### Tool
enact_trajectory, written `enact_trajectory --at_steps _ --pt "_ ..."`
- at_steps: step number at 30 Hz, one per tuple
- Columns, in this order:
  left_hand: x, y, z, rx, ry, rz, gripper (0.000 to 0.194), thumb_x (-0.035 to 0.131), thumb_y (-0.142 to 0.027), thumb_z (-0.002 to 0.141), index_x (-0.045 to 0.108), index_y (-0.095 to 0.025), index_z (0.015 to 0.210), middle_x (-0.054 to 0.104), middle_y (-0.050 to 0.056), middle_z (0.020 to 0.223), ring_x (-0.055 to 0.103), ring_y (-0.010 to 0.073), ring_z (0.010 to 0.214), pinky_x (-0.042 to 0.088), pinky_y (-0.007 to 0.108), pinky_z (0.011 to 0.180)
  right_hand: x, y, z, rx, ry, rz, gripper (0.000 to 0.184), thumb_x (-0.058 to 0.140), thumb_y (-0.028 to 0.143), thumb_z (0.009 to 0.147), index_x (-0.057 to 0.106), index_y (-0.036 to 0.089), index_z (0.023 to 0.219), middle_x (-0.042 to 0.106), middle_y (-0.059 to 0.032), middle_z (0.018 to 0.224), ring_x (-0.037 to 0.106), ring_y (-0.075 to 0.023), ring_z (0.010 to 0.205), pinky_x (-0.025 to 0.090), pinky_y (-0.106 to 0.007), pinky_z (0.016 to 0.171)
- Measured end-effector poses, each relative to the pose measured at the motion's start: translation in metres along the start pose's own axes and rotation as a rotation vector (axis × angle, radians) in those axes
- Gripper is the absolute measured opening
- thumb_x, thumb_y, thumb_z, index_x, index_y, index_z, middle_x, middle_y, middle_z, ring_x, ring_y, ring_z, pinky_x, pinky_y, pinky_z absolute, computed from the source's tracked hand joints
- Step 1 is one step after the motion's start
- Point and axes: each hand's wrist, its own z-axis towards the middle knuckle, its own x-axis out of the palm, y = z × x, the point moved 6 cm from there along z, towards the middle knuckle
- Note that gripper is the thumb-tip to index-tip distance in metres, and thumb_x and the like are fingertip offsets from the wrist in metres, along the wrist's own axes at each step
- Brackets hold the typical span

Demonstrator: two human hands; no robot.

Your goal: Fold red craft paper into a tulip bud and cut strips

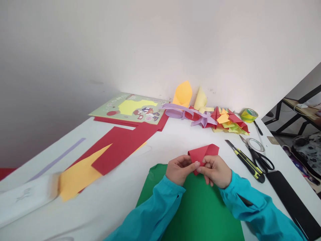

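Observation:
A folded piece of red paper (pixel 203 152) is held between both my hands above a green sheet (pixel 198 207) on the white table (pixel 160 147). My left hand (pixel 178 169) pinches its lower left edge with closed fingers. My right hand (pixel 216 171) grips the lower right part, thumb pressed onto the fold. Both arms wear teal sleeves. The bottom tip of the red paper is hidden behind my fingers.
Red sheets (pixel 120 147) and a yellow sheet (pixel 80 174) lie at left, with a craft booklet (pixel 131 108) behind. Folded coloured paper shapes (pixel 220 120) pile against the wall. A utility knife (pixel 244 160), scissors (pixel 260 159), clear tape (pixel 255 144) and yellow-green tape (pixel 248 114) sit at right.

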Motion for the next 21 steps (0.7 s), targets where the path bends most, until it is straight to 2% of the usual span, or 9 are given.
enact_trajectory --at_steps 5,9,16,19,21 --pt "-0.005 0.008 0.002 -0.004 -0.023 -0.005 0.031 0.084 -0.031 0.044 0.065 -0.014 0.059 0.064 -0.001 0.052 0.055 0.0091 0.046 0.045 0.021 0.046 0.0 0.001 -0.002 -0.003 0.003 0.014 0.031 0.06 0.047 0.067 0.047 0.019 0.063 0.049 0.0081 0.034 0.039 -0.0059 0.024 0.026 -0.016 0.027" --pt "-0.008 0.014 0.005 -0.073 -0.055 -0.045 0.033 0.084 -0.035 0.043 0.064 -0.013 0.059 0.062 -0.001 0.05 0.054 0.01 0.043 0.045 0.022 0.043 0.0 0.001 -0.002 0.003 0.009 0.022 0.034 0.061 0.049 0.066 0.045 0.019 0.062 0.048 0.0081 0.033 0.038 -0.0057 0.024 0.025 -0.016 0.027" --pt "-0.002 -0.002 0.001 -0.092 -0.054 -0.1 0.032 0.083 -0.036 0.047 0.066 -0.012 0.061 0.065 0.001 0.053 0.058 0.012 0.046 0.05 0.024 0.046 0.0 0.002 0.001 -0.02 0.02 0.017 0.035 0.053 0.053 0.072 0.043 0.02 0.068 0.049 0.0081 0.035 0.037 -0.0065 0.025 0.027 -0.017 0.028" --pt "0.0 -0.007 -0.001 -0.086 -0.057 -0.129 0.033 0.083 -0.035 0.045 0.066 -0.013 0.062 0.066 0.001 0.054 0.06 0.0131 0.048 0.052 0.026 0.048 -0.013 0.01 -0.003 -0.152 -0.152 -0.127 0.029 0.05 0.047 0.079 0.05 0.018 0.084 0.051 0.0071 0.04 0.043 -0.0091 0.03 0.033 -0.02 0.033" --pt "-0.001 -0.009 -0.001 -0.078 -0.083 -0.147 0.034 0.084 -0.033 0.044 0.065 -0.013 0.063 0.066 0.001 0.056 0.061 0.0143 0.049 0.052 0.026 0.047 -0.023 0.024 -0.012 -0.355 -0.346 -0.331 0.024 0.049 0.038 0.085 0.054 0.017 0.094 0.056 0.0039 0.047 0.051 -0.0113 0.04 0.041 -0.022 0.043"
